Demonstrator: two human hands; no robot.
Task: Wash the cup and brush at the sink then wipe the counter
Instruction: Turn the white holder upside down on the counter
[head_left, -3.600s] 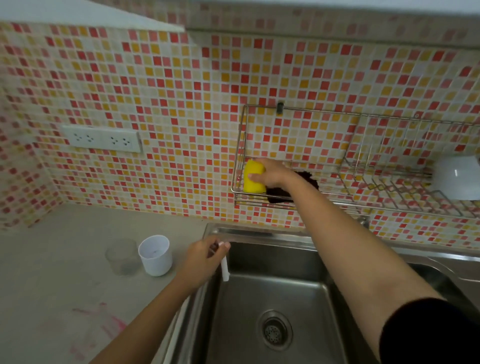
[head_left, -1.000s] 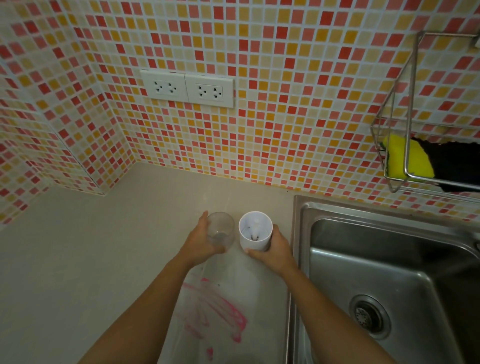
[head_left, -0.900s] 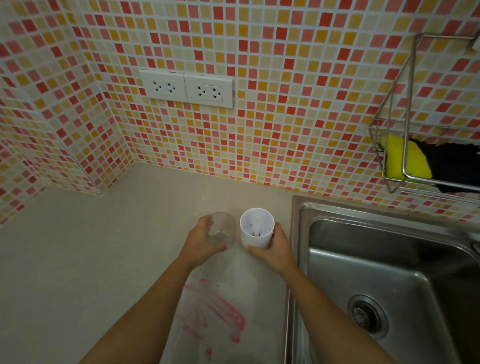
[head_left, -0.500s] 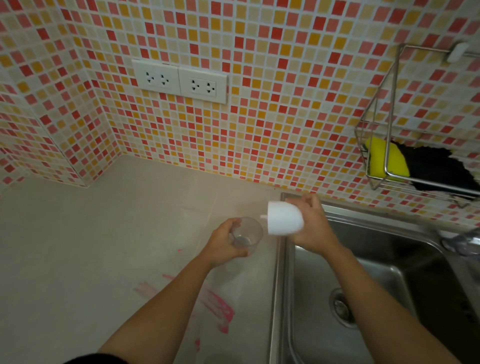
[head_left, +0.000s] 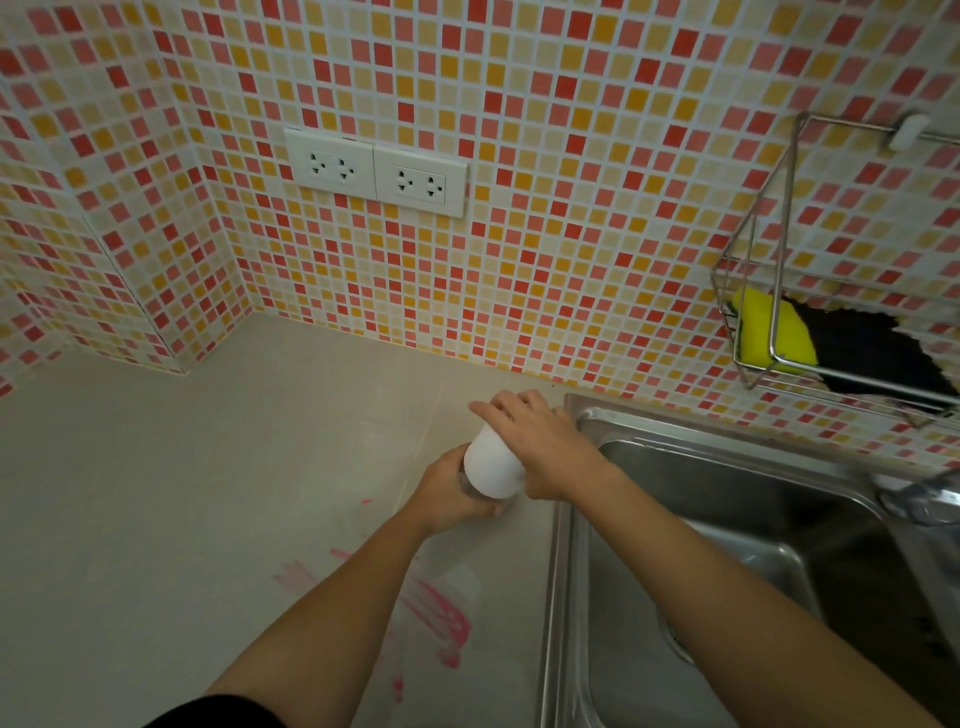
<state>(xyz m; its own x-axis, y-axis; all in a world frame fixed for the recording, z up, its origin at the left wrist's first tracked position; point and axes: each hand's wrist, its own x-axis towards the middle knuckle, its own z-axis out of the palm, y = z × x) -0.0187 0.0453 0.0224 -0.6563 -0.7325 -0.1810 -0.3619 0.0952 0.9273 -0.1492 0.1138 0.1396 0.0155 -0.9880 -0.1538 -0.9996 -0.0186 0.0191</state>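
Observation:
My right hand (head_left: 545, 452) grips the white cup (head_left: 491, 467), turned bottom-up over the clear cup. My left hand (head_left: 449, 496) wraps around the clear cup (head_left: 464, 484), which is almost fully hidden under the white one. Both hands hover over the beige counter (head_left: 182, 493), just left of the steel sink (head_left: 727, 571). The brush is not visible. Pink smears (head_left: 441, 618) mark the counter near my left forearm.
A wire rack (head_left: 769, 291) on the tiled wall holds a yellow sponge (head_left: 769, 332) and a black cloth (head_left: 872, 353). A faucet (head_left: 919, 499) shows at the right edge. Two white sockets (head_left: 376, 171) sit on the wall above the counter.
My right hand has carried the white cup left from the sink edge and tipped it upside down over the clear cup in my left hand.

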